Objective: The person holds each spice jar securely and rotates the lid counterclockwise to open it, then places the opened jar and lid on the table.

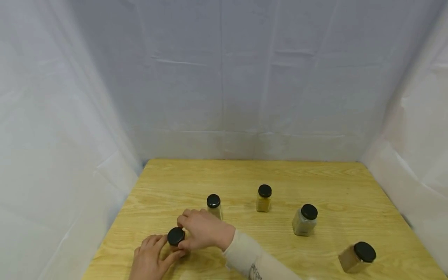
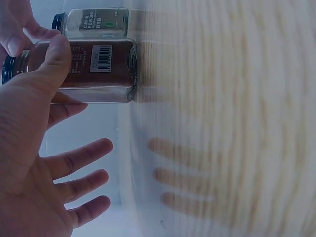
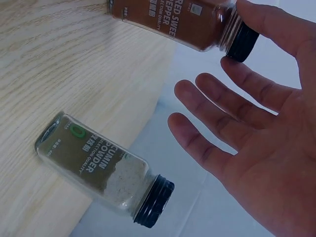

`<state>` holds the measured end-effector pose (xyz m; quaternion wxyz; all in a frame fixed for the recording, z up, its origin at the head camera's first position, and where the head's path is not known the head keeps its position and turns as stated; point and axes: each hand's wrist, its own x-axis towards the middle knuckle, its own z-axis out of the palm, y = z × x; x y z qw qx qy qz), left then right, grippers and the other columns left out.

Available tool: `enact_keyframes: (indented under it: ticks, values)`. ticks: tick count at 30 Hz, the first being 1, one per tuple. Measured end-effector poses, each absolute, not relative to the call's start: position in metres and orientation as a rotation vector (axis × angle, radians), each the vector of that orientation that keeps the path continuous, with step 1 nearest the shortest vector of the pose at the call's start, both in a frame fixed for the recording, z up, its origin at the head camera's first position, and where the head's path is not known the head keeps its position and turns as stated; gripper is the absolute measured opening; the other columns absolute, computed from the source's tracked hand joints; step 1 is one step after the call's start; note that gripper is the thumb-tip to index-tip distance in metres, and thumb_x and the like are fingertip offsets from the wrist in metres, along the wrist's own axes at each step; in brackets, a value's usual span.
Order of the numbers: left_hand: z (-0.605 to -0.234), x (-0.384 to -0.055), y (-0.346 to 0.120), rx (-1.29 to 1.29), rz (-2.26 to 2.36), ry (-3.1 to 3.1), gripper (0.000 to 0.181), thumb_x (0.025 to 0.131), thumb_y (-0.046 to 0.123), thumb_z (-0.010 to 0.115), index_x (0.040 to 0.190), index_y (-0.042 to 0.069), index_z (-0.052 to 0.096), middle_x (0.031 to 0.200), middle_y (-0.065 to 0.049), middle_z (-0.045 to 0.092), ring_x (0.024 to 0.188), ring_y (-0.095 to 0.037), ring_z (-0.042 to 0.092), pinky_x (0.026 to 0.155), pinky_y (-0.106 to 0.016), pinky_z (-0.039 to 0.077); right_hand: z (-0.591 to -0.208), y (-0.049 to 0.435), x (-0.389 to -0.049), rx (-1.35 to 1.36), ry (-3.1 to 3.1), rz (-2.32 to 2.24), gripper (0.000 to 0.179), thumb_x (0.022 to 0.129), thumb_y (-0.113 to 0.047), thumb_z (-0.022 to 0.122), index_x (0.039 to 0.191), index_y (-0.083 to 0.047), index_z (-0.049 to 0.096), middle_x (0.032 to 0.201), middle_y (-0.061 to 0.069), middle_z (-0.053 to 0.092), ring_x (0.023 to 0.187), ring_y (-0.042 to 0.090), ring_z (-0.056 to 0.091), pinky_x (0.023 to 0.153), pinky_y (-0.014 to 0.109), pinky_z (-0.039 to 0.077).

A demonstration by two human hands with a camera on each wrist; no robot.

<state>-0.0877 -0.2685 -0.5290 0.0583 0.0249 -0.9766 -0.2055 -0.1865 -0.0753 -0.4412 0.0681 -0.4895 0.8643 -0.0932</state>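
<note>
A spice jar of red-brown powder with a black lid, the red sweet pepper jar, stands upright at the table's front left. My left hand holds its body between thumb and index finger; the other fingers are spread apart in the left wrist view. From the other side, my right hand pinches the jar at its lid and neck with thumb and index finger, as the right wrist view shows. Those remaining fingers reach past it, touching nothing. Close by stands the cumin powder jar, black-lidded and partly filled.
Behind the right forearm, a black-lidded jar is partly covered. Farther right stand a yellow spice jar, a pale grey spice jar and a brown spice jar. White sheeting encloses the wooden table behind and at both sides.
</note>
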Motion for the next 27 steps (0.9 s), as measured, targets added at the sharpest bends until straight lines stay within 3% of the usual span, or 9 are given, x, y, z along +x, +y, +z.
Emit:
enact_keyframes:
  ticks: [10,16,23,27]
  values:
    - [-0.535,-0.088,-0.270,0.038,-0.613,-2.929,0.049,0.094,0.039,0.080,0.129,0.006,0.073,0.124,-0.014,0.071,0.121,-0.041,0.063,0.088,-0.063,0.050,-0.446,-0.086,-0.177,-1.588,2.581,-0.229,0.047,0.100,-0.049,0.070,0.137,-0.022,0.065,0.122,-0.004,0.067,0.095,0.004,0.063,0.081,0.026,0.051]
    - [-0.534,-0.088,-0.270,0.052,-0.621,-2.948,0.053,0.093,0.042,0.080,0.131,0.006,0.072,0.126,-0.016,0.070,0.123,-0.043,0.061,0.090,-0.064,0.049,-0.447,-0.083,-0.181,-1.500,2.586,-0.268,0.055,0.098,-0.052,0.072,0.143,-0.022,0.062,0.130,-0.003,0.066,0.107,0.007,0.066,0.090,0.030,0.054]
    - [-0.533,-0.088,-0.273,0.026,-0.620,-2.944,0.059,0.091,0.045,0.081,0.132,0.004,0.072,0.128,-0.016,0.069,0.124,-0.044,0.060,0.090,-0.065,0.049,-0.443,-0.077,-0.189,-1.463,2.585,-0.319,0.045,0.093,-0.051,0.079,0.125,-0.021,0.069,0.115,-0.006,0.067,0.093,0.004,0.064,0.080,0.025,0.053]
    - [-0.532,-0.087,-0.273,0.042,-0.636,-2.952,0.058,0.092,0.045,0.080,0.131,0.005,0.072,0.128,-0.016,0.069,0.125,-0.044,0.060,0.091,-0.066,0.049,-0.443,-0.079,-0.188,-1.490,2.573,-0.316,0.046,0.093,-0.051,0.078,0.126,-0.021,0.069,0.115,-0.007,0.067,0.091,0.003,0.063,0.079,0.024,0.051]
